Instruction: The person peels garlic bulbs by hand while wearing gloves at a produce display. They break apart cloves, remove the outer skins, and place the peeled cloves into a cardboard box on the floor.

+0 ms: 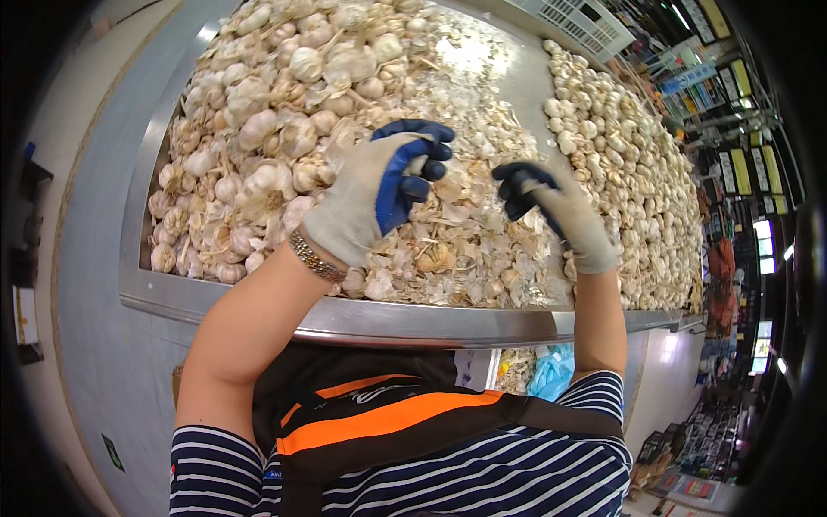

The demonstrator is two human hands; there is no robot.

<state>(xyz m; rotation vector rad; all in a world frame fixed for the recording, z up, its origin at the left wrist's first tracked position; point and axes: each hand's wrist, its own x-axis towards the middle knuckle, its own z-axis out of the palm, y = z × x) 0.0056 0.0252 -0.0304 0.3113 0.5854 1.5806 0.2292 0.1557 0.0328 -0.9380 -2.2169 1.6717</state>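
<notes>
The left hand [379,194], in a grey glove with blue-coated fingers, is raised at the middle of the frame with its fingers curled in toward the palm; whether they pinch a small piece is hidden, so I cannot tell if it grips anything. The right hand [560,211], gloved the same way, sits just right of centre with its dark fingertips bent in, and nothing shows between them. Both hover above the loose papery garlic skins [465,250] that cover the middle of the steel table [388,320]. One half-peeled garlic bulb [437,256] lies among the skins, just below and between the hands.

Judging from this, peeling goes best by rubbing only the loose outer skin off with the coated fingertips, keeping the bulb whole and letting the waste drop in the middle, apart from both heaps.

A pile of rougher unpeeled bulbs [258,129] fills the upper left of the frame; cleaner white bulbs [629,164] are heaped at the right. A white plastic crate [573,21] sits at the top edge.
</notes>
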